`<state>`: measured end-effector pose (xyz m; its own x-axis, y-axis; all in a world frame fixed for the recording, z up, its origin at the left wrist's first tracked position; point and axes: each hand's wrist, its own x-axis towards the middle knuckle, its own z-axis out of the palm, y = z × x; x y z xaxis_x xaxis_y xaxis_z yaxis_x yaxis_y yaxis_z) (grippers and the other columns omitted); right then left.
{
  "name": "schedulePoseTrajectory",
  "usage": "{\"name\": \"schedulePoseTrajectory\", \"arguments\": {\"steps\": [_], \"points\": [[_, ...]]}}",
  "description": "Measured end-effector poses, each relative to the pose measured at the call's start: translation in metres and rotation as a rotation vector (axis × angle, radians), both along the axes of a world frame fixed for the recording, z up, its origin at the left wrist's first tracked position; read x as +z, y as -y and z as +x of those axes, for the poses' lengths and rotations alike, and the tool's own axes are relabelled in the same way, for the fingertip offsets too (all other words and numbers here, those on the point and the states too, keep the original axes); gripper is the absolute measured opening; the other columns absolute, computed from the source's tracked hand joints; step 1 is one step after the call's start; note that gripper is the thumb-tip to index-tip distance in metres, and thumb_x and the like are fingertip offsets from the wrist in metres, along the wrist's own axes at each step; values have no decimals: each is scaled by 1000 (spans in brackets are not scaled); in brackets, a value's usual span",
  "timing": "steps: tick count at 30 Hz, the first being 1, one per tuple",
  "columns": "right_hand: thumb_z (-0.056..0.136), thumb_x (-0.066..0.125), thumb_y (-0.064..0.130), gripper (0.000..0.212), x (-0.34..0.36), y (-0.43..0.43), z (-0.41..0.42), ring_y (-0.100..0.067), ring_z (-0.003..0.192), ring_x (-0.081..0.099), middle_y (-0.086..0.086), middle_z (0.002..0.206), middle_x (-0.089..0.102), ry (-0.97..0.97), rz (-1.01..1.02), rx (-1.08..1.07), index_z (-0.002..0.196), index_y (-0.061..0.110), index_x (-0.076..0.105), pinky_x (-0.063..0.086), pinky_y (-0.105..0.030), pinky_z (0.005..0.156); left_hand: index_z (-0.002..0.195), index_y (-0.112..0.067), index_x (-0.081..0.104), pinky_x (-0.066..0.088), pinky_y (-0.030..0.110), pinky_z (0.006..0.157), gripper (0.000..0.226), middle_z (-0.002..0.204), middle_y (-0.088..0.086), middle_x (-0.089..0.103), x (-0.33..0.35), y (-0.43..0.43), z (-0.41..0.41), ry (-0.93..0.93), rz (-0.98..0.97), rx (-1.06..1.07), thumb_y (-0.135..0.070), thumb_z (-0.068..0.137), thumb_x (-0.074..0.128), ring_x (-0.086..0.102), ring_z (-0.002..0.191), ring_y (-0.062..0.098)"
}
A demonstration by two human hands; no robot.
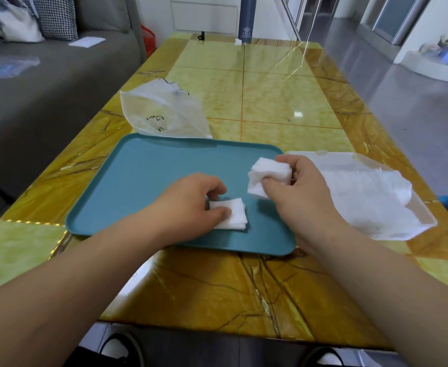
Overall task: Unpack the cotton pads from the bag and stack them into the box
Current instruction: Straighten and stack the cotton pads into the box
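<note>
A small stack of white cotton pads (234, 216) lies on the teal tray (148, 181). My left hand (191, 205) pinches its left edge between thumb and curled fingers. Above the tray's right part, my right hand (301, 192) grips a thicker bundle of cotton pads (269, 174). The clear plastic box (413, 226) sits just right of the tray with several white pads (363, 194) lying loosely in it. The clear plastic bag (164, 112) lies slack on the table behind the tray.
The tray and box stand on a glossy yellow marble-pattern table (270, 83). A dark bottle (246, 19) stands at the table's far end. A grey sofa (45, 83) runs along the left side. My shoes show below the near edge.
</note>
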<state>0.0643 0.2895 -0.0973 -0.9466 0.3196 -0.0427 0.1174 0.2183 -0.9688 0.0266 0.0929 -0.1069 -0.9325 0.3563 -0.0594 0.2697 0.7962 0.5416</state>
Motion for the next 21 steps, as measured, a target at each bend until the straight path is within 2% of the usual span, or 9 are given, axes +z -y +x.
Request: {"name": "schedulePoseTrajectory", "arguments": {"steps": [3, 6, 11, 15, 16, 19, 21], "points": [[94, 67, 14, 36, -3, -1, -1, 0, 89, 60, 13, 108, 64, 17, -19, -10, 122, 34, 58, 44, -13, 64, 119, -35, 66, 45, 15, 71, 36, 96, -17, 61, 1, -3, -1, 96, 2, 0, -40, 86, 78, 58, 83, -3], [93, 67, 13, 34, -5, -1, -1, 1, 90, 60, 14, 107, 64, 42, -25, 5, 118, 34, 59, 43, -10, 62, 106, -34, 70, 48, 16, 68, 24, 90, -14, 64, 4, -3, 0, 109, 24, 6, -36, 84, 80, 60, 79, 0], [91, 68, 13, 32, -8, -1, -2, -5, 94, 63, 12, 107, 65, 62, -31, 31, 114, 34, 60, 46, -18, 69, 88, -32, 73, 45, 16, 64, 9, 79, -17, 65, 3, 2, 4, -24, 32, 33, -33, 83, 80, 60, 74, -4], [91, 69, 13, 34, -9, -1, -3, -6, 97, 64, 10, 109, 67, 70, -34, 27, 116, 33, 61, 48, -20, 71, 79, -28, 74, 48, 26, 75, 9, 87, -11, 64, 8, 3, 6, -159, 68, -26, -29, 81, 83, 60, 82, 3], [91, 69, 13, 33, -8, -1, -2, -6, 97, 64, 10, 110, 67, 67, -36, 27, 116, 33, 61, 47, -19, 71, 78, -27, 74, 48, 23, 73, 9, 86, -10, 65, 11, 5, 6, -182, 107, -28, -27, 80, 84, 59, 79, 0], [90, 71, 13, 33, -8, -2, -1, -8, 97, 65, 8, 110, 68, 62, -37, 33, 116, 32, 62, 48, -18, 70, 79, -21, 74, 40, 8, 56, 9, 80, -8, 70, 22, 12, 8, -154, 269, 19, -17, 82, 82, 54, 56, -11], [90, 72, 13, 33, -8, -2, -1, -9, 98, 66, 6, 111, 69, 56, -41, 37, 117, 30, 63, 49, -18, 71, 81, -18, 73, 38, 5, 54, 8, 84, -8, 75, 25, 15, 8, -144, 321, 29, -15, 85, 79, 52, 52, -15]]}}
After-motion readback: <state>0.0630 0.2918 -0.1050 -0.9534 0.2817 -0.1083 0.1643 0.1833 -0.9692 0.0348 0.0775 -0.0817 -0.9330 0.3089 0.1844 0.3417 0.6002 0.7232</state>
